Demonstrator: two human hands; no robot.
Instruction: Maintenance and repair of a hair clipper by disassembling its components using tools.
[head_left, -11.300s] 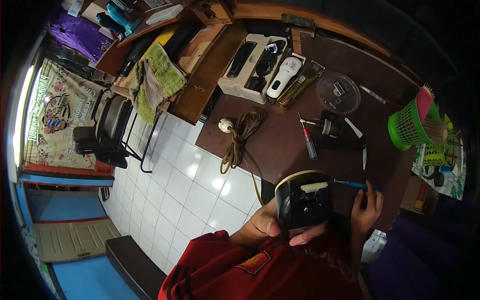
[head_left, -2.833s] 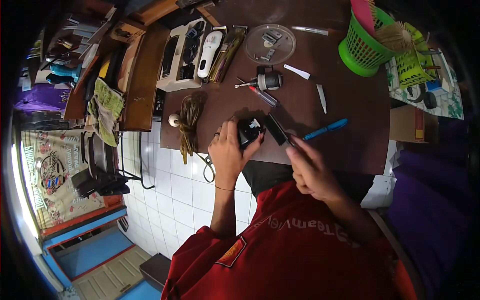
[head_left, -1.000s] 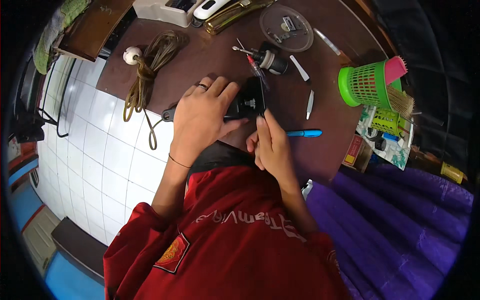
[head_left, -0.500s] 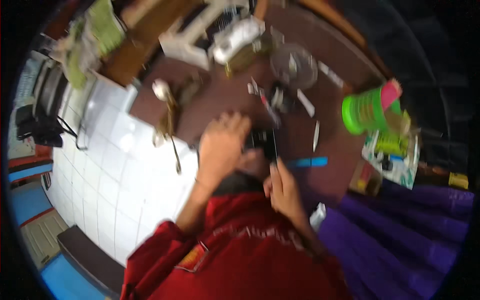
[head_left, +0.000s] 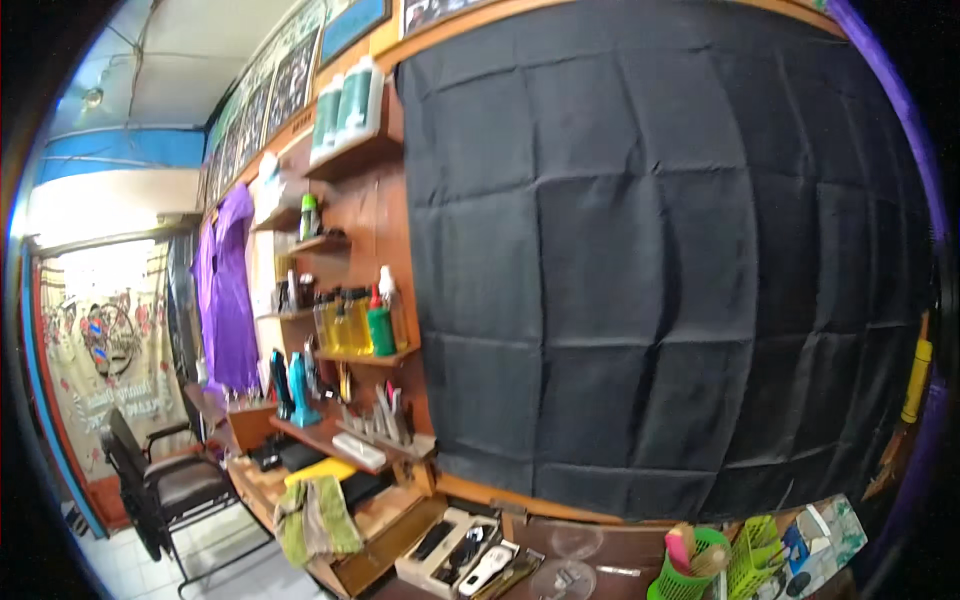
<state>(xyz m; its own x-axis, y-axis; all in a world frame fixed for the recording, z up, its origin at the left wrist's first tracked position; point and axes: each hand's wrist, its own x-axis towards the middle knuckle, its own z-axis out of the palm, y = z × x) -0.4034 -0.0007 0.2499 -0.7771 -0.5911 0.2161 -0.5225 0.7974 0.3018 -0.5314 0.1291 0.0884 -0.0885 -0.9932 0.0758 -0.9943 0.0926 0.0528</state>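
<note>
**White clipper lies on the brown table below a wall of black cloth**

The white hair clipper (head_left: pixel 487 571) lies on the brown table (head_left: pixel 632 545), just right of a cream tray (head_left: pixel 425 578) of black tools. Both of the person's hands are out of sight, so I can't tell whether the fingers are grasping anything or free.

Close on the clipper's right is an amber, see-through clipper (head_left: pixel 517 572), then a round clear dish (head_left: pixel 543 586) with small metal parts (head_left: pixel 566 577) in it. Further right of the white clipper, there's a slim pale tool (head_left: pixel 618 571), a green basket (head_left: pixel 676 582) holding a pink brush (head_left: pixel 681 545), and a yellow-green basket (head_left: pixel 757 562) beyond.

Left of the clipper, past the tray, a green and grey towel (head_left: pixel 318 520) hangs over a wooden ledge; further left sits a black chair (head_left: pixel 185 482).

Above the clipper and to its left, shelves carry amber bottles (head_left: pixel 347 325) and a turquoise tool (head_left: pixel 300 392). A creased black cloth (head_left: pixel 640 260) rises above it to the right.
</note>
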